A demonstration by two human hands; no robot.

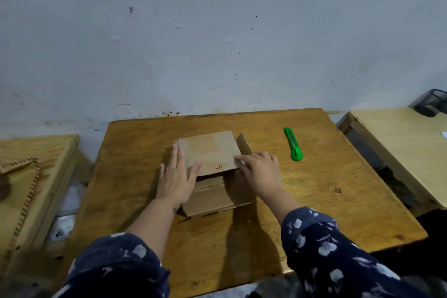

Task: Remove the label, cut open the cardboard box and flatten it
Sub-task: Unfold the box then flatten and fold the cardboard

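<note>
Against a scuffed wall, the wooden table bears the cardboard box, cut open and nearly flat, no label visible, as the left hand and right hand press it open-fingered, gripping nothing, cutter idle.

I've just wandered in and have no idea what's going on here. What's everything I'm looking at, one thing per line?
Cardboard box: one, brown, mostly flattened, middle of the centre table, dark handwriting on its top panel.
Utility knife: one, green, lying on the centre table right of the box, untouched.
Centre table: one, orange-brown wood, against the wall.
Side tables: two, pale wood, one at left, one at right.
Mesh container: one, black, far corner of the right table.
Wall: one, grey-white, scuffed.
Sleeves: two, dark blue with pale floral print.
Left hand: flat, pressing the box's left edge.
Right hand: resting on the box's right edge.
</note>
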